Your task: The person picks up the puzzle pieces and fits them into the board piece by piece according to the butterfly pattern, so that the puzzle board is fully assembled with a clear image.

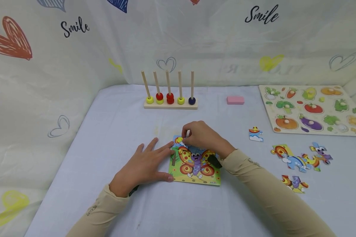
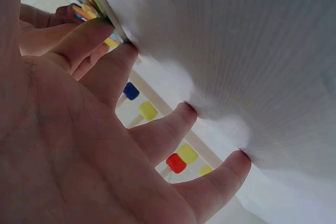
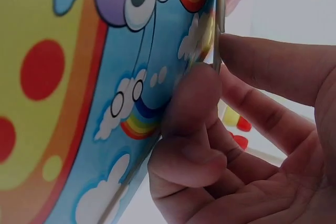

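A butterfly puzzle board (image 1: 196, 169) lies on the white cloth. At its left edge my left hand (image 1: 145, 166) is spread, thumb and index fingertip touching the board; other fingertips rest on the cloth in the left wrist view. Over the top left corner, my right hand (image 1: 203, 136) pinches a small sun piece (image 1: 179, 140) between thumb and fingers. The left wrist view shows this piece (image 2: 85, 12) edge-on. Fingers (image 3: 191, 98) hide part of it in the right wrist view, beside the board's printed rainbow. Whether the piece lies flat in the board I cannot tell.
Loose puzzle pieces (image 1: 298, 163) lie to the right, one cloud piece (image 1: 256, 135) nearer the board. Behind stand a bead rack (image 1: 170, 106) and a pink block (image 1: 235, 100). A vegetable peg board (image 1: 312, 113) lies at the back right.
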`<action>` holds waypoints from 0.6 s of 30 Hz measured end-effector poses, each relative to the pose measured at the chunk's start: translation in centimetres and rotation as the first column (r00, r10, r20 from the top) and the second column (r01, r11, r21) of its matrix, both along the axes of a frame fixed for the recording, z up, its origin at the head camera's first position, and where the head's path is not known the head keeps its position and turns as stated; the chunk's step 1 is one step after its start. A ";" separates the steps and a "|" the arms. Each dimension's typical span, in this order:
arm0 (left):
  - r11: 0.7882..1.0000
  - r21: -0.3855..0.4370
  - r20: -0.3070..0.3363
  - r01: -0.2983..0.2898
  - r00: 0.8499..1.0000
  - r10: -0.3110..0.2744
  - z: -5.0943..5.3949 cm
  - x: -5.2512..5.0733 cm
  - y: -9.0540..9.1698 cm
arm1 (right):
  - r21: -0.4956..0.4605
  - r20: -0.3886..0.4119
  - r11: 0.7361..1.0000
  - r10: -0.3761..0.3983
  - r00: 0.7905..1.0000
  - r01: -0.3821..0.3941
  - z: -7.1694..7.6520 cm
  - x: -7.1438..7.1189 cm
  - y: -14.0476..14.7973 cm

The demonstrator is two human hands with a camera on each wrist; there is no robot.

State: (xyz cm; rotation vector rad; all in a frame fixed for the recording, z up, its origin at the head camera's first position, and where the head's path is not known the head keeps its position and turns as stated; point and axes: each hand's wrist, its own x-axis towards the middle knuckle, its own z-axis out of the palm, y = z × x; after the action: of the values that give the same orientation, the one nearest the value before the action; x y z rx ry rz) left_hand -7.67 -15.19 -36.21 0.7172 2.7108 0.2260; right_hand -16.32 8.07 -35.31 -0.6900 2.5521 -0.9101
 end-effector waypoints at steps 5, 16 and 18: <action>1.000 0.002 -0.009 0.006 1.000 -0.006 -0.1 0.0 0.0 | 0.038 -0.038 0.999 0.013 0.999 -0.011 -0.1 0.0 -0.5; 1.000 0.012 -0.001 0.004 1.000 -0.004 0.0 0.1 -0.1 | 0.201 -0.100 0.980 0.010 0.995 0.010 -0.2 0.4 -1.7; 1.000 0.009 -0.002 0.005 1.000 -0.005 0.0 0.1 -0.1 | 0.202 -0.098 0.979 0.008 0.995 0.012 -0.2 0.4 -1.7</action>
State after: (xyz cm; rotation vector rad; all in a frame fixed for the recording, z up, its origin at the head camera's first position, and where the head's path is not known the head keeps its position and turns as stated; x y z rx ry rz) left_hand -7.54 -15.26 -36.18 0.7275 2.7114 0.2366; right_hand -15.95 6.38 -35.49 -0.6857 2.6839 -0.6192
